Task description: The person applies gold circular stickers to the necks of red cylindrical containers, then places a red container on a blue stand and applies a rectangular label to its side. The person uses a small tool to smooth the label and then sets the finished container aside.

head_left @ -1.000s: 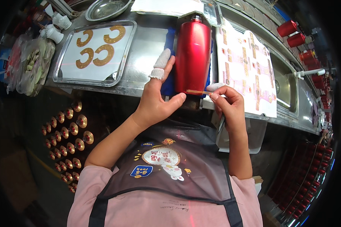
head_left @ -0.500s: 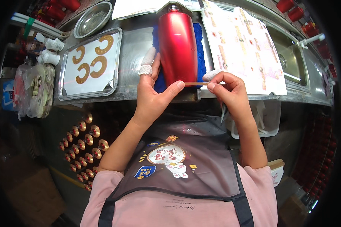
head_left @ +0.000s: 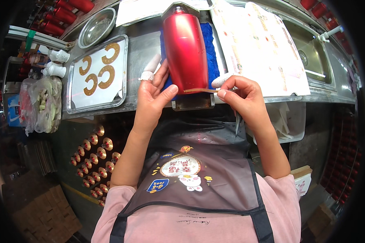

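A glossy red bottle (head_left: 185, 52) lies on a blue cloth (head_left: 212, 46), its neck pointing away from me. My right hand (head_left: 241, 91) pinches one end of a thin gold-brown strip (head_left: 200, 90), which lies across the bottle's near end. Pointed metal tweezers (head_left: 237, 123) hang down from the same hand. My left hand (head_left: 154, 91) is open at the bottle's left, thumb apart from the strip and fingers close to the bottle's side; contact is unclear. White covers sit on both index fingers.
Left of the bottle, a metal tray (head_left: 125, 67) bears several gold C-shaped pieces on white paper. Behind it stands a metal bowl (head_left: 97, 27). Printed sheets (head_left: 267, 56) lie to the right, beside a sink (head_left: 318, 60). Below the counter are a white bin (head_left: 298, 125) and gold-topped pieces (head_left: 101, 154).
My left thumb has come off the strip, and the left hand has moved left and opened. The right hand still pinches the strip, which now bends slightly against the bottle.
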Demonstrator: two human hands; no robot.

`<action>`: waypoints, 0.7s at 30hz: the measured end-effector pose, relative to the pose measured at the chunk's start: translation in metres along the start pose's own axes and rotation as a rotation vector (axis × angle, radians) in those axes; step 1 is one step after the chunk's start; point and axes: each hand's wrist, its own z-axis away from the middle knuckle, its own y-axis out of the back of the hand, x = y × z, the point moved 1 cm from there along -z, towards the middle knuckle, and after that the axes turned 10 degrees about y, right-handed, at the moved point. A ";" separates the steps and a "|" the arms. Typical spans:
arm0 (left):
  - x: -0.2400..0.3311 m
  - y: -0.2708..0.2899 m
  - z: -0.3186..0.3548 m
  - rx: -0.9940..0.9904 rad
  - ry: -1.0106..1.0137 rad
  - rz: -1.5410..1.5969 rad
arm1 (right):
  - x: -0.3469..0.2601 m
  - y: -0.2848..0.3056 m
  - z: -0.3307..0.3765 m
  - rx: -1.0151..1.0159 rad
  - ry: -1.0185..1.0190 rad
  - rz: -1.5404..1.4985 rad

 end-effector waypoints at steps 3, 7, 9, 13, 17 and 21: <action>-0.002 -0.001 0.000 0.006 -0.010 -0.050 | -0.004 0.001 0.002 -0.006 -0.036 -0.030; -0.005 -0.006 0.001 0.021 -0.059 -0.183 | -0.006 0.002 0.004 -0.006 -0.040 -0.030; -0.005 -0.008 0.001 0.024 -0.076 -0.190 | -0.005 0.002 0.004 0.003 -0.024 -0.041; -0.004 -0.009 0.001 0.030 -0.092 -0.222 | -0.001 0.004 0.003 0.017 -0.038 -0.040; -0.006 -0.009 0.001 0.029 -0.094 -0.240 | 0.006 0.004 0.001 0.033 -0.002 -0.009; -0.007 -0.005 0.002 0.017 -0.091 -0.210 | 0.013 0.003 0.000 0.042 0.015 -0.024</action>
